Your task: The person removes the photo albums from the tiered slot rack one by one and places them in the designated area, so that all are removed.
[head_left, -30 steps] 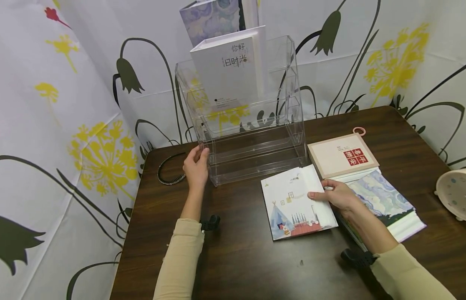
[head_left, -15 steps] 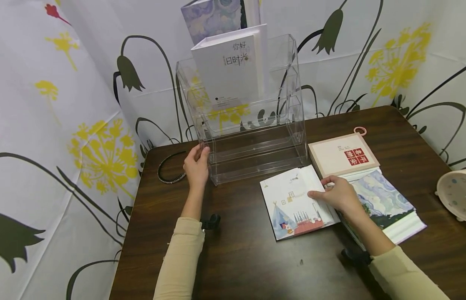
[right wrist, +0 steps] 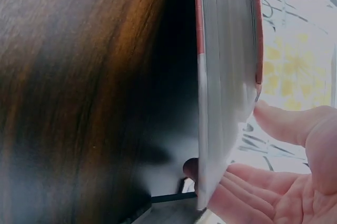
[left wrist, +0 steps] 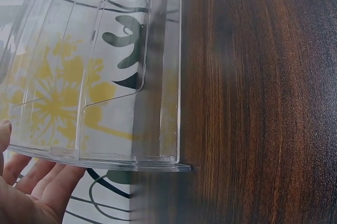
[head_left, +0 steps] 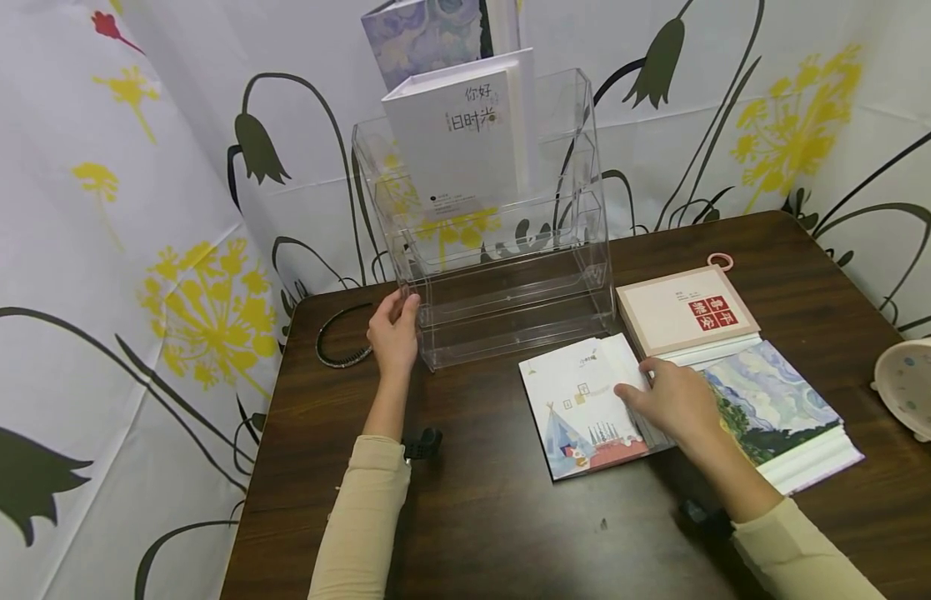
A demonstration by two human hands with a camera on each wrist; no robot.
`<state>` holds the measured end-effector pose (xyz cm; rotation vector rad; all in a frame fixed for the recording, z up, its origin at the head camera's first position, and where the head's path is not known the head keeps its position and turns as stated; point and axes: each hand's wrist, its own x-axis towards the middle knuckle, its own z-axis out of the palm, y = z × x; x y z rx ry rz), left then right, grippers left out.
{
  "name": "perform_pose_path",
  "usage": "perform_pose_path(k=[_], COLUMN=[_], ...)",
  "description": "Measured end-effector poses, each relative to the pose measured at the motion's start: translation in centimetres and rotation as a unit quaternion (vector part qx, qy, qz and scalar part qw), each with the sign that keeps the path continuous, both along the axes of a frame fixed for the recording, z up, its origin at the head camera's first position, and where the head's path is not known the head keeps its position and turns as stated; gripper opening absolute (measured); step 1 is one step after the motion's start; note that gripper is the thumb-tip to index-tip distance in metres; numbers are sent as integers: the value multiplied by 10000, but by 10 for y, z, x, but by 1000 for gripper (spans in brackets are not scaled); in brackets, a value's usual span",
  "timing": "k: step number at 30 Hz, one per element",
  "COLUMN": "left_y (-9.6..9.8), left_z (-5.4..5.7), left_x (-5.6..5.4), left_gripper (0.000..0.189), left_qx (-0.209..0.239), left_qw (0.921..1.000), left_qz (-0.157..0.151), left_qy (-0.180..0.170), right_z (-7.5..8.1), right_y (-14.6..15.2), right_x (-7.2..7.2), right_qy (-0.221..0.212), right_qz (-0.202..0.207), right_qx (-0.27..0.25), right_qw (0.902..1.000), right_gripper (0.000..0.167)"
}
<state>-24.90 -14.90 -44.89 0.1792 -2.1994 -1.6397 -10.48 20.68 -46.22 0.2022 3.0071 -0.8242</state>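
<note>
My left hand (head_left: pixel 393 333) grips the left side edge of a clear acrylic tiered rack (head_left: pixel 513 337), with the thumb on one side and the fingers on the other in the left wrist view. My right hand (head_left: pixel 678 404) holds the right edge of a white photo album (head_left: pixel 563 392) with a tent drawing on its cover. In the right wrist view the thumb presses one cover of the album (right wrist: pixel 224 76) and the fingers reach round the other. A grey-white photo album (head_left: pixel 457 150) stands in an upper tier, with a purple swirl-painted one (head_left: pixel 427 42) behind it.
To the right lie a beige album with a red stamp (head_left: pixel 686 308) and a swirl-painted album (head_left: pixel 773 400). A round clock (head_left: pixel 915 387) sits at the table's right edge. A black coiled hoop (head_left: pixel 345 360) lies left of the rack. Patterned curtain (head_left: pixel 210 317) backs the table.
My right hand has come further over the edge of the white album. The swirl-painted album beside it has shifted slightly to the right. My left hand has stayed on the rack.
</note>
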Motion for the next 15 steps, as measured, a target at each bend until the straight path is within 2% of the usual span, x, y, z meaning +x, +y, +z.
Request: perform_pose_path(k=[15], left_y=[1], left_z=[-2], left_x=[-1], left_gripper=[34], left_qx=[86], left_qw=[10000], left_qz=[24], left_qy=[-16], right_z=[-8], right_y=[-7], right_x=[3], right_qy=[335], right_qz=[153], right_qx=[617], right_qw=[9974], right_gripper=[46])
